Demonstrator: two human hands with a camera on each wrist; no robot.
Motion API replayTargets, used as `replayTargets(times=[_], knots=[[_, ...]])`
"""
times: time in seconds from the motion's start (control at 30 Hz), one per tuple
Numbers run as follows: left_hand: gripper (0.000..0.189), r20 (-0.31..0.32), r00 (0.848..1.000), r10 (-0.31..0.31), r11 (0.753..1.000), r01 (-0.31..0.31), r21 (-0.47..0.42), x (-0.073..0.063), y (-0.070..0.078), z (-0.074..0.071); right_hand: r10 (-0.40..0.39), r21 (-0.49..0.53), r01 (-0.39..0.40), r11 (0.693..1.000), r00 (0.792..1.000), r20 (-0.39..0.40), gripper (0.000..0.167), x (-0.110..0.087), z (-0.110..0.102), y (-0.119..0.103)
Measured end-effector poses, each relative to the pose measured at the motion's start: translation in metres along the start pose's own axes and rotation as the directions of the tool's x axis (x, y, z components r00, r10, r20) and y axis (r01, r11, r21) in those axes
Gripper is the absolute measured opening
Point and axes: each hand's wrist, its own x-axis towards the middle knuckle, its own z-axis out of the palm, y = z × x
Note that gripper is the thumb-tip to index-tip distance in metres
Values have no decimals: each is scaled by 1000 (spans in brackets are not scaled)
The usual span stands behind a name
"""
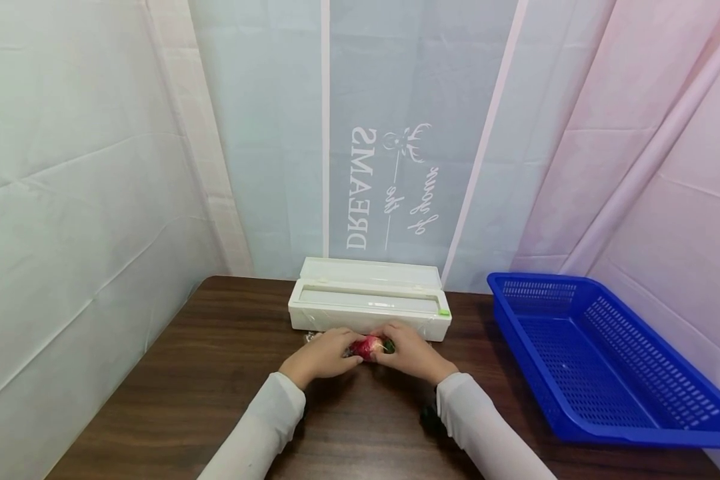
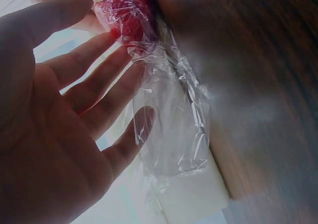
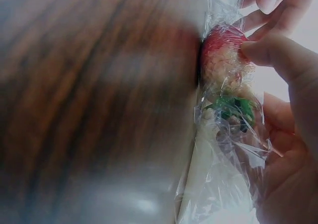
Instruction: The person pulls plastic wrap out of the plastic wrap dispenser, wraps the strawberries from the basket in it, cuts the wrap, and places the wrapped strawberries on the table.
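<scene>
A red and cream fruit [image 1: 370,347] with a green leaf [image 3: 233,109] at one end lies against the front of the white box, wrapped in clear cling film [image 2: 171,110]. My left hand [image 1: 326,357] holds its left end, thumb in front and fingers behind. In the left wrist view, those fingers reach long against the crinkled film. At the other end my right hand [image 1: 411,353] grips the fruit, thumb [image 3: 258,51] pressed on its red side. Loose film trails off both ends. My palms partly hide the fruit in the head view.
Directly behind the hands stands the white cling film box [image 1: 369,320], its lid raised. A blue plastic basket [image 1: 534,357] takes up the table's right side. Beside my right sleeve is a small dark object [image 1: 430,420]. Curtains close off the back and sides of the wooden table [image 1: 174,387].
</scene>
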Motion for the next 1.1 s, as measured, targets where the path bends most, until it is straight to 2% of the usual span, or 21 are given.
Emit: replayTargets(times=[0.23, 0.5, 0.63, 0.7, 0.8, 0.9, 0.93, 1.0, 1.1], knots=[[39, 11, 1000, -22, 999, 23, -49, 1, -3, 2, 10, -14, -10, 1000, 1000, 0, 36, 1, -1, 2], [34, -20, 1000, -4, 999, 3, -52, 3, -6, 2, -15, -14, 14, 1000, 1000, -6, 26, 1, -3, 4], [27, -81, 996, 38, 997, -43, -60, 5, -10, 0, -17, -14, 17, 1000, 1000, -10, 25, 0, -4, 4], [26, -129, 989, 70, 992, -82, -92, 5, -13, -3, -17, -26, 16, 1000, 1000, -14, 25, -1, -4, 4], [27, -209, 976, 59, 980, -97, -175, 4, -19, -8, -25, -49, 23, 999, 999, -27, 25, -1, -4, 5], [26, -319, 947, -19, 972, -58, -229, 3, -25, -15, -29, -64, 27, 998, 999, -39, 26, -1, -3, 5], [26, -366, 930, -45, 970, -47, -237, 2, -27, -17, -28, -64, 25, 998, 999, -42, 26, -1, -2, 5], [26, -460, 884, -86, 971, -30, -238, 2, -32, -21, -18, -62, 16, 998, 999, -42, 26, -1, -3, 4], [28, -551, 819, -160, 966, 15, -258, 1, -40, -28, -7, -58, 4, 998, 999, -39, 26, -2, -3, 2]])
